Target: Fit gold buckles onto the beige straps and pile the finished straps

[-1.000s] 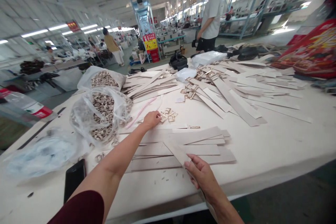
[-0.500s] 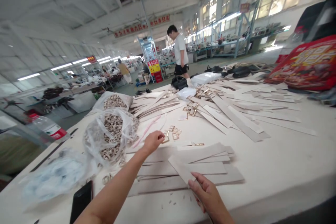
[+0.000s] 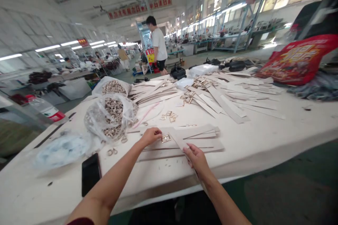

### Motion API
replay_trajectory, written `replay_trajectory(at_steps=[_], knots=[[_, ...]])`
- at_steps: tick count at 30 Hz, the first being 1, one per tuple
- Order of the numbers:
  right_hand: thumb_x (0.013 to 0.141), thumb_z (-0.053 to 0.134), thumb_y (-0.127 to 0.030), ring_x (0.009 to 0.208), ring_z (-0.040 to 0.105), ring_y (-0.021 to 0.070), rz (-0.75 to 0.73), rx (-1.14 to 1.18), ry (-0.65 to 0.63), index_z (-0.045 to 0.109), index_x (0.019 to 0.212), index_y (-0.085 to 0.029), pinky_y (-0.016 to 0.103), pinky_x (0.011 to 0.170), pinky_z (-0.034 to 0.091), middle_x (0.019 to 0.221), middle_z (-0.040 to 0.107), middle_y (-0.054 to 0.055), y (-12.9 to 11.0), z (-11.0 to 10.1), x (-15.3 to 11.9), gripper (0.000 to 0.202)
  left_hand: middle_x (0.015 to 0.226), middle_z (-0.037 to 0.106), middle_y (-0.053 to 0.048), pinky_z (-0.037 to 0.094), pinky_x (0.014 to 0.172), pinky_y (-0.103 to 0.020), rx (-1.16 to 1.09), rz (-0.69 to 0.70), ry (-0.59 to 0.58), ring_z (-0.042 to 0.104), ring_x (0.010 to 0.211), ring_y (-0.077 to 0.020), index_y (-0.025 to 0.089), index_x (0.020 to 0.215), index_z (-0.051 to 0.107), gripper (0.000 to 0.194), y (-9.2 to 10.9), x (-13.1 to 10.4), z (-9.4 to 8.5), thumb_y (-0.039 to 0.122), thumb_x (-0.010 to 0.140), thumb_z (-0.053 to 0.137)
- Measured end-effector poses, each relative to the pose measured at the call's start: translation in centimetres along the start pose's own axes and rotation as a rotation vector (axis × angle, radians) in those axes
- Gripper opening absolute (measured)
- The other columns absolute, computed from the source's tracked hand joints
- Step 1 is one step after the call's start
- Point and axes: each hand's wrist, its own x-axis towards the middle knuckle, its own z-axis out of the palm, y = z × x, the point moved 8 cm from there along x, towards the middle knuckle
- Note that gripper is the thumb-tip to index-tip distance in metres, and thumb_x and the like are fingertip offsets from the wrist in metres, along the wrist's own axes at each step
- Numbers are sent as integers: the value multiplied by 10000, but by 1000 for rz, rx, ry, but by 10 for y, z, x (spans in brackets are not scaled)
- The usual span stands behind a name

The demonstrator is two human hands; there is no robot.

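Observation:
Pinched between the fingers of my left hand (image 3: 151,136) is a gold buckle (image 3: 166,138), held over a stack of pale strips (image 3: 206,145). My right hand (image 3: 195,158) grips one pale strip (image 3: 177,138), whose upper end points up and left, close beside the buckle. Several loose gold buckles (image 3: 170,116) lie on the table beyond the hands. More buckles (image 3: 188,96) rest by the larger spread of strips (image 3: 227,103) further back.
Clear bags of small rings (image 3: 113,112), a bluish plastic bag (image 3: 62,150), a black phone (image 3: 91,174) and a bottle (image 3: 46,109) are at the left. A red bag (image 3: 295,59) sits at the back right. A person (image 3: 158,47) is beyond the table.
My left hand has brought a buckle from the small pile toward the strip in my right hand. The view has shifted, and the person beyond the table has moved left.

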Motion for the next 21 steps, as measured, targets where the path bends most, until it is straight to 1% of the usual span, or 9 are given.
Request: replay_trajectory(at_steps=[3,6,9,11,14,17,19,21], knots=[[721,632,-490,361,296,46,-9,40,-3,576,1055,-136,177,340,233,511,475,-75,-1,-1,0,490,752,678,-14,424,654,-244,-1,-28,-100,582,708,-161,178,775,693,168,-6,16,11,250,639,627],[723,632,-491,362,300,47,-5,35,-3,584,1050,-136,175,337,242,511,477,-73,-2,0,-1,485,648,659,7,402,586,-224,14,-58,-163,566,637,-144,182,656,679,86,-3,23,21,212,584,643],[724,633,-487,360,309,48,-6,23,-9,588,1042,-136,171,334,242,499,463,-77,-4,1,-1,477,572,633,13,394,549,-211,-5,-91,-193,561,606,-139,180,576,651,46,2,26,23,175,531,662],[726,628,-482,358,306,45,-8,27,-13,588,1043,-132,168,332,240,496,459,-77,-6,1,-1,474,561,633,7,411,536,-210,-60,-118,-207,575,595,-140,173,599,650,52,4,23,19,182,548,654],[725,623,-486,361,313,52,3,0,26,586,1061,-128,169,324,256,489,447,-77,-8,-6,-4,493,630,665,-30,456,537,-223,-176,-150,-218,616,611,-150,141,757,667,155,6,13,8,236,656,598],[731,621,-490,375,361,67,-21,-134,70,598,1074,-145,182,326,303,533,491,-55,-10,-16,-14,486,757,685,-68,483,576,-231,-379,-165,-206,641,690,-155,121,906,659,260,12,-2,-1,284,718,586],[736,621,-488,374,383,69,-41,-211,47,605,1081,-156,193,331,326,588,543,-33,-11,-17,-21,478,776,682,-71,476,584,-225,-594,-189,-208,632,698,-147,125,920,665,281,17,-13,-2,304,705,634],[737,622,-487,363,381,65,-41,-234,10,602,1099,-160,198,329,330,627,573,-22,-8,-16,-28,488,748,675,-68,458,571,-215,-780,-216,-225,612,670,-134,125,890,681,281,25,-22,2,304,673,687]])
